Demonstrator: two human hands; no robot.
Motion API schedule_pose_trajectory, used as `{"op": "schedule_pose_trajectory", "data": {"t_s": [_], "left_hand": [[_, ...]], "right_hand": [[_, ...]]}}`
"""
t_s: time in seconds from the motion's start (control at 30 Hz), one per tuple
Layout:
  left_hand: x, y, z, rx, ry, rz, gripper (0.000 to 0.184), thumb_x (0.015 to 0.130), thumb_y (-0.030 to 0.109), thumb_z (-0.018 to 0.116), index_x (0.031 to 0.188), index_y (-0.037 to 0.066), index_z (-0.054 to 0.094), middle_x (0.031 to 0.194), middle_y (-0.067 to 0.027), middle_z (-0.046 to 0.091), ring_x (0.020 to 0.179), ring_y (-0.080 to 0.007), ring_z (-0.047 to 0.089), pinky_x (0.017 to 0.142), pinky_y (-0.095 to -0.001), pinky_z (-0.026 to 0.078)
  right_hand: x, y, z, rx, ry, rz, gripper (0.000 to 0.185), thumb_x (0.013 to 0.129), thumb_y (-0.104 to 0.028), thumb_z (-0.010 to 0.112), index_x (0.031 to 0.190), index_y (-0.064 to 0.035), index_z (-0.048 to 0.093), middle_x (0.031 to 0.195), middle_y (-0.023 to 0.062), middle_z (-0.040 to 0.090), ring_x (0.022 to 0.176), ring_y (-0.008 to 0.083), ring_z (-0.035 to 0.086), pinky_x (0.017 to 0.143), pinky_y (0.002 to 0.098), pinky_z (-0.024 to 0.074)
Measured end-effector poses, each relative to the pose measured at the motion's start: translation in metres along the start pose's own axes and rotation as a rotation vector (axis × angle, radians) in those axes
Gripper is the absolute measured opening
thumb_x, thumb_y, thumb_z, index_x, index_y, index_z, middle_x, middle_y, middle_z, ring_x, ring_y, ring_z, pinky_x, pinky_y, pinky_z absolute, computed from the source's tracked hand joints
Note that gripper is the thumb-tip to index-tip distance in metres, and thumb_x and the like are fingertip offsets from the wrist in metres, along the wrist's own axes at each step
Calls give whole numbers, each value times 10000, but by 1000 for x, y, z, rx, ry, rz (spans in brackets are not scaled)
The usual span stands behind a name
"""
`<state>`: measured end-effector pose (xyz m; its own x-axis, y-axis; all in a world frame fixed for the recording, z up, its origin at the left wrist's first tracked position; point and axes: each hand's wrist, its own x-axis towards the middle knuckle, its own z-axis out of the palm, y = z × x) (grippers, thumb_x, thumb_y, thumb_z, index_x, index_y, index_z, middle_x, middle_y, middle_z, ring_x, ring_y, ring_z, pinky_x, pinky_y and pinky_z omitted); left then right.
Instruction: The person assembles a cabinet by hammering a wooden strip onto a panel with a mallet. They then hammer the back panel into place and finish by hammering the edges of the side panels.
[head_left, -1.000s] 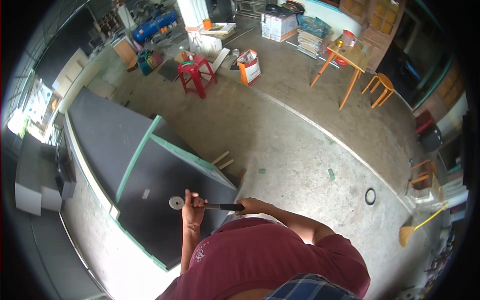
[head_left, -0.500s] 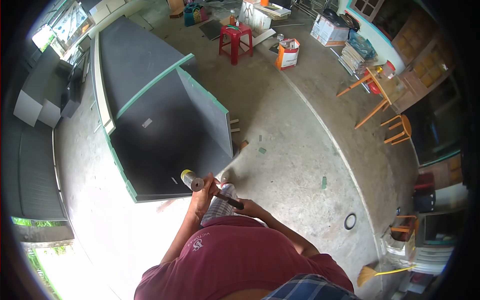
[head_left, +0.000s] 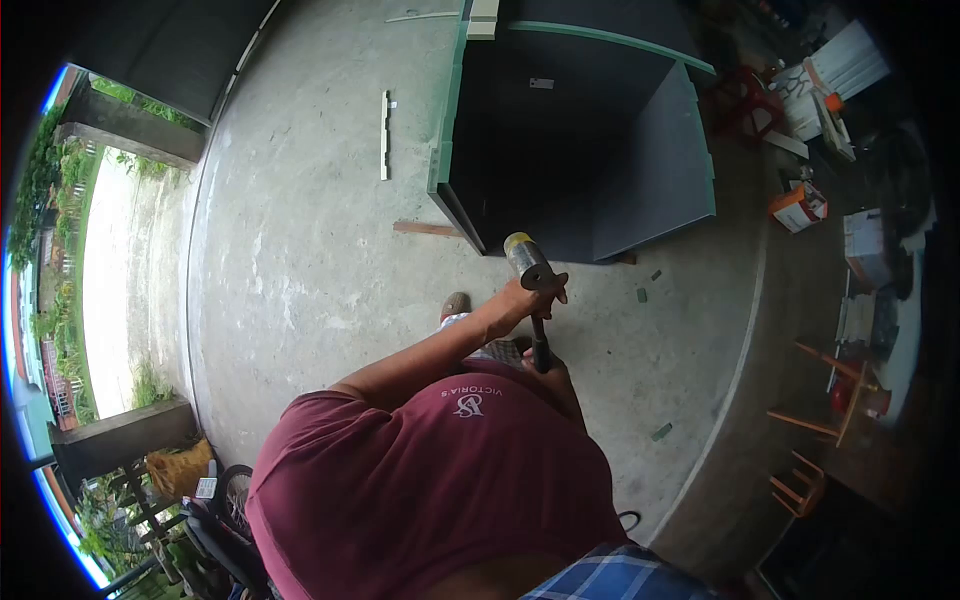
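Observation:
A mallet (head_left: 525, 262) with a metal head and a yellow face is held in front of my chest. Around its shaft, just below the head, my left hand (head_left: 532, 295) is closed. Lower down, my right hand (head_left: 546, 368) grips the black handle end. Beyond the mallet stands a large dark open box-like cabinet (head_left: 650, 170) with green-edged panels. A small pale label (head_left: 541, 84) sticks to its inner surface. The mallet head is near the cabinet's front edge in view; whether they touch I cannot tell.
A pale notched strip (head_left: 385, 135) and a reddish wood piece (head_left: 427, 229) lie on the concrete floor left of the cabinet. Green scraps (head_left: 662, 432) lie to the right. Farther right are a red stool (head_left: 748, 105), an orange-white box (head_left: 799, 207) and a wooden table (head_left: 848, 405).
The view has swung left, so the cabinet now appears at the upper right and the open doorway at the left. Both hands still hold the mallet, now more upright in view.

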<state>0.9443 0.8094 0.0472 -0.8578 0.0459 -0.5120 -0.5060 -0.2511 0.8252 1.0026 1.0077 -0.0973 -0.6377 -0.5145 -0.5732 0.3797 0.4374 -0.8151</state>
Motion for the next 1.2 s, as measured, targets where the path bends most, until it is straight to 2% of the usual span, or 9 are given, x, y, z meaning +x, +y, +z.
{"op": "schedule_pose_trajectory", "data": {"t_s": [0.1, 0.17, 0.3, 0.37, 0.43, 0.5, 0.63, 0.9, 1.2], "left_hand": [[-1, 8, -29, -24, 13, -32, 373, 858, 403, 533, 892, 34, 573, 743, -42, 528, 641, -127, 505, 603, -280, 448], [5, 11, -55, -104, 18, 115, 343, 841, 375, 544, 885, 35, 562, 698, -34, 500, 587, -127, 477, 598, -289, 449], [17, 41, -104, -372, 51, 145, 286, 867, 340, 551, 825, 57, 535, 555, 49, 343, 487, -77, 323, 498, -252, 324], [35, 41, -138, -491, -51, 215, 275, 897, 332, 527, 851, 61, 530, 538, 53, 308, 465, -80, 302, 504, -269, 330], [42, 50, -156, -571, -28, 188, 256, 905, 321, 514, 852, 71, 516, 531, 58, 296, 455, -79, 289, 504, -268, 325], [54, 49, -172, -581, -54, 142, 244, 917, 315, 497, 822, 91, 509, 527, 72, 274, 448, -63, 264, 490, -245, 293], [64, 36, -189, -600, -206, 179, 266, 888, 364, 547, 825, 106, 536, 517, 80, 262, 446, -59, 260, 505, -251, 308], [59, 39, -196, -531, -238, 70, 277, 893, 370, 547, 825, 102, 547, 494, 75, 253, 453, -59, 283, 535, -268, 348], [53, 38, -203, -542, -317, 37, 294, 931, 361, 480, 843, 90, 551, 500, 70, 253, 451, -62, 285, 555, -275, 374]], "right_hand": [[10, -13, 13, -65, 8, 1, 346, 769, -268, 690, 1022, -46, 611, 952, 100, 659, 903, 200, 634, 802, 315, 467], [11, -47, 21, -102, 34, 40, 345, 773, -281, 684, 998, -29, 615, 931, 125, 661, 897, 227, 641, 786, 324, 477], [21, -117, 50, -207, 113, 15, 363, 780, -309, 673, 981, -13, 615, 911, 151, 660, 889, 261, 646, 758, 343, 485], [29, -150, 66, -304, 64, 174, 390, 790, -342, 656, 964, 3, 605, 896, 180, 651, 885, 294, 642, 740, 368, 483], [25, -170, 79, -208, 129, -44, 393, 800, -386, 629, 944, -21, 606, 775, 152, 630, 726, 253, 631, 645, 362, 485], [24, -185, 85, -337, 156, -63, 435, 796, -423, 623, 964, -22, 607, 827, 199, 636, 813, 340, 630, 682, 402, 494], [42, -152, 98, -499, 153, -210, 400, 807, -366, 607, 911, 20, 590, 886, 238, 621, 882, 356, 620, 738, 411, 483], [34, -165, 110, -250, 178, -53, 476, 809, -399, 572, 931, 60, 586, 822, 254, 618, 825, 371, 622, 702, 422, 465], [18, -188, 122, -345, 213, 71, 503, 803, -409, 562, 1083, 8, 531, 987, 239, 609, 956, 366, 590, 812, 421, 456]]}}
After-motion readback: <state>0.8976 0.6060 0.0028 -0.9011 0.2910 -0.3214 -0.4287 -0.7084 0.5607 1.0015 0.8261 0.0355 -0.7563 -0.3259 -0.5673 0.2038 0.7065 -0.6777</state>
